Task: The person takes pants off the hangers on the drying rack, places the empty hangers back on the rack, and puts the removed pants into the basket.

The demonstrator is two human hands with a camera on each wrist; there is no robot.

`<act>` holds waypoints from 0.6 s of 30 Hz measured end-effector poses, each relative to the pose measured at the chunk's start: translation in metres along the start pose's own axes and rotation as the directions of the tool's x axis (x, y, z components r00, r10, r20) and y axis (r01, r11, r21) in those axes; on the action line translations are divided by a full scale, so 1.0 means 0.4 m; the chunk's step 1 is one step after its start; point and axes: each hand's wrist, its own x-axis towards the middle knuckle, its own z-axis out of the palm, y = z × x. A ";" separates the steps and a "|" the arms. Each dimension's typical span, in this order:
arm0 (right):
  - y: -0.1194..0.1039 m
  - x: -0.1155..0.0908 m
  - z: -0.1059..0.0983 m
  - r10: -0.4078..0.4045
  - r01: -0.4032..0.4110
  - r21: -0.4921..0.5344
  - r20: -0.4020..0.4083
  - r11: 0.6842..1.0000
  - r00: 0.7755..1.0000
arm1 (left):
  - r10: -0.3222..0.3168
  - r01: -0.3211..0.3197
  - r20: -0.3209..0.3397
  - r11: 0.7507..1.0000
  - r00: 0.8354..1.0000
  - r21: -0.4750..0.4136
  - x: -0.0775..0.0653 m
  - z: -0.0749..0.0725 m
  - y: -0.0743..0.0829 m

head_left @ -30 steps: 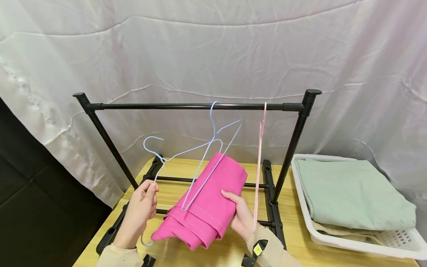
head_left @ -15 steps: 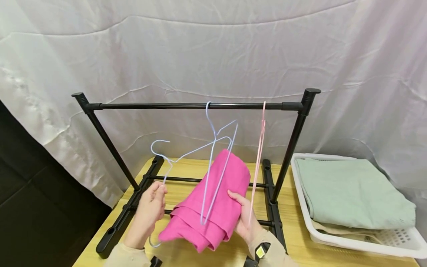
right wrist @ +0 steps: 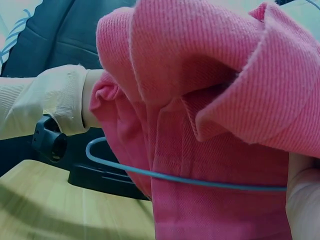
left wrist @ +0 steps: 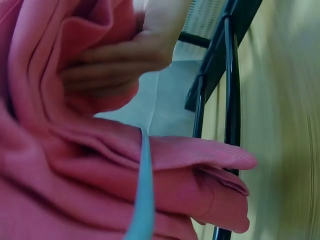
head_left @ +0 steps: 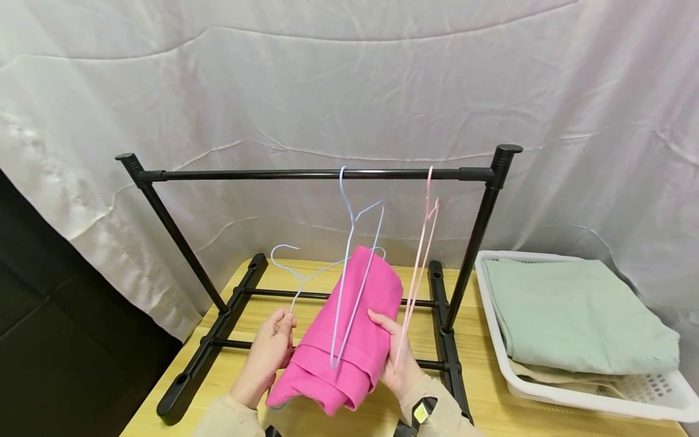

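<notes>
My left hand (head_left: 269, 349) pinches a light blue wire hanger (head_left: 303, 278) below its hook. From the right, my right hand (head_left: 401, 358) grips a folded pink garment (head_left: 377, 297), thumb on top. Across the garment's underside runs the held hanger's blue wire (right wrist: 185, 181) in the right wrist view. A second light blue hanger (head_left: 352, 221) hangs from the rack's bar, in front of the garment in the head view. To its right hangs a pink hanger (head_left: 425, 212), overlapping my right hand. Fingers (left wrist: 115, 62) under a pink fold show in the left wrist view.
A black clothes rack (head_left: 262, 175) stands on the wooden table (head_left: 480, 394). At the right a white plastic basket (head_left: 494, 340) bears a folded pale green cloth (head_left: 579, 315) over a beige one. A pale curtain (head_left: 349, 91) hangs behind.
My left hand has moved right and lower with its blue hanger, closer to the garment. The hanging blue hanger has swung, and the pink hanger has turned slightly. My right hand keeps its grip.
</notes>
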 end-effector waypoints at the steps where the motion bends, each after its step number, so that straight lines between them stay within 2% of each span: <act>1: -0.001 -0.002 -0.004 0.000 0.000 -0.004 0.002 1.000 1.000 | -0.011 0.011 -0.001 1.000 1.000 -0.018 0.001 -0.002 -0.003; 5: -0.004 -0.007 -0.024 -0.006 0.005 -0.029 -0.027 1.000 1.000 | -0.018 0.018 -0.007 0.999 1.000 -0.029 0.002 -0.013 -0.009; 13: 0.000 -0.012 -0.054 -0.053 0.058 0.031 -0.162 0.998 0.985 | -0.058 0.058 -0.012 0.997 0.998 -0.043 0.008 -0.019 -0.023; 18: -0.003 -0.022 -0.070 -0.067 0.074 0.030 -0.196 0.997 0.978 | -0.091 0.090 -0.013 0.994 0.996 -0.063 0.017 -0.024 -0.039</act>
